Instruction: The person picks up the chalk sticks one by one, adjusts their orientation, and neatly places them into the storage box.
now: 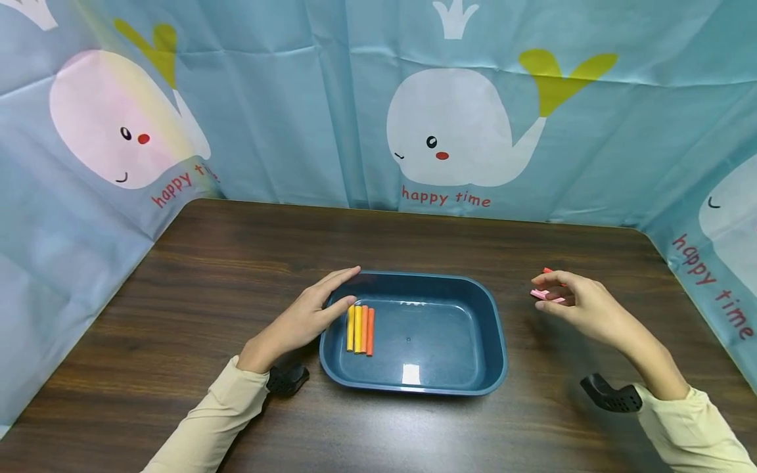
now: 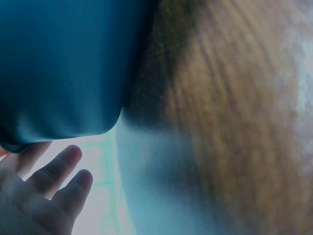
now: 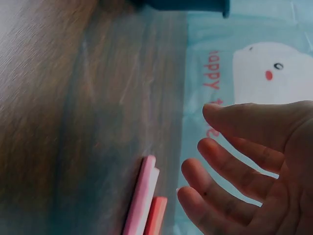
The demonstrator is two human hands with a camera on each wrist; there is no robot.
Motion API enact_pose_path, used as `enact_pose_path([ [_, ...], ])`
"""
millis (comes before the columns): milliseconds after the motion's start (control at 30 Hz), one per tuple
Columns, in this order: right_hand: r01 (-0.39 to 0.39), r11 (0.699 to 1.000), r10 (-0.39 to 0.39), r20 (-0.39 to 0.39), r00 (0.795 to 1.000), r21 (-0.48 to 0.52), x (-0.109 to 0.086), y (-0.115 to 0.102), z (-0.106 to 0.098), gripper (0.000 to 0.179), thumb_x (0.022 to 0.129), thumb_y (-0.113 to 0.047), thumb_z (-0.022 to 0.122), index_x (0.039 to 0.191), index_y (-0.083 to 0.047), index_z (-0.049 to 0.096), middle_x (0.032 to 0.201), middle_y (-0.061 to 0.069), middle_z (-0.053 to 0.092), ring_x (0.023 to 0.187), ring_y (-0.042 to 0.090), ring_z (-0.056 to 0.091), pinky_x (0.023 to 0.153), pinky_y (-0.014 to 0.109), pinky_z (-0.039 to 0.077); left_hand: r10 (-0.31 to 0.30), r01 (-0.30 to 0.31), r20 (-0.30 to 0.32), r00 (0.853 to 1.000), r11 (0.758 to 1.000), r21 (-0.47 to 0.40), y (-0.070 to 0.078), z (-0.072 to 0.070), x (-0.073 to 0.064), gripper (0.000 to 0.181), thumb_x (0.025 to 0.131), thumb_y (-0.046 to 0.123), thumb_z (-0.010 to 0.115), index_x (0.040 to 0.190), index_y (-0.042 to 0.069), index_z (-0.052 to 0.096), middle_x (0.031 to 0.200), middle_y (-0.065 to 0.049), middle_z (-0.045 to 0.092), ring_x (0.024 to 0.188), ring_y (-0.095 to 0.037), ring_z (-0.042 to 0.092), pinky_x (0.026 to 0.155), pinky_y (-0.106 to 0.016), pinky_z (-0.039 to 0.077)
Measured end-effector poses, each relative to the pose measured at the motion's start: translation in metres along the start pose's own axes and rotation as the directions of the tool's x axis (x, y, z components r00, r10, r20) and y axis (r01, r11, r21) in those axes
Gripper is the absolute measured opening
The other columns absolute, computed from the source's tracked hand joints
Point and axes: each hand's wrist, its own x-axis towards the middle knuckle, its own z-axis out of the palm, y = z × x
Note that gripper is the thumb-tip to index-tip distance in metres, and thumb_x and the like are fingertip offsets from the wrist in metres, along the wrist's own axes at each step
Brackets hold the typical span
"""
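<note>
Fingers (image 1: 338, 279) of the left hand (image 1: 300, 320), nearly straight, touch the rim of the blue tray (image 1: 437, 332) at ten o'clock without gripping; the left wrist view adds two fingertips (image 2: 73, 153) clear of its outer wall. Inside, at nine o'clock, yellow sticks (image 1: 357, 330) and orange sticks (image 1: 370, 332) show only in the head view. Toward three o'clock, the right hand (image 1: 582, 307), loosely curved and empty, partly covers pink sticks (image 3: 141, 198) and a red stick (image 3: 156, 215); the right wrist view shows them apart from it.
</note>
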Motion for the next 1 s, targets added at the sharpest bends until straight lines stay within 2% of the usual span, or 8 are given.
enact_pose_path([
  [133,-0.023,0.999,0.023,0.002,1.0,-0.046,0.0,0.006,0.002,0.04,0.086,-0.012,0.077,0.122,0.001,0.064,0.117,0.024,0.067,0.09,0.02,0.071,0.069,0.018,0.054,0.002,-0.002,-0.001,1.0,1.0,-0.006,0.0,0.0,0.001,0.057,0.104,0.033,0.051,0.156,0.018,0.032,0.161,-0.009,0.032,0.148,-0.032,0.033,0.115,-0.059,0.033],
  [233,-0.033,0.998,0.033,0.011,0.999,-0.062,0.0,0.011,0.003,0.04,0.085,-0.01,0.077,0.121,0.002,0.064,0.11,0.022,0.069,0.091,0.029,0.07,0.069,0.02,0.053,0.003,-0.003,-0.002,1.0,1.0,-0.007,0.0,0.0,0.001,0.057,0.104,0.033,0.05,0.156,0.019,0.032,0.161,-0.009,0.032,0.148,-0.031,0.033,0.115,-0.059,0.033],
  [767,-0.028,0.987,0.032,0.022,0.999,-0.158,0.004,0.033,0.007,0.034,0.085,-0.008,0.075,0.117,0.004,0.067,0.105,0.02,0.07,0.09,0.029,0.066,0.072,0.035,0.053,0.005,-0.005,0.002,1.0,1.0,-0.012,0.0,0.001,0.0,0.057,0.104,0.032,0.05,0.156,0.015,0.033,0.161,-0.008,0.033,0.148,-0.031,0.033,0.115,-0.058,0.033],
  [1000,-0.03,0.983,0.035,0.026,0.999,-0.179,0.007,0.036,0.008,0.032,0.087,-0.008,0.073,0.116,0.004,0.069,0.098,0.016,0.07,0.084,0.022,0.061,0.067,0.029,0.046,0.014,-0.014,-0.001,1.0,1.0,-0.015,0.0,0.0,0.0,0.057,0.104,0.031,0.051,0.156,0.015,0.033,0.161,-0.008,0.033,0.147,-0.03,0.034,0.115,-0.058,0.034],
])
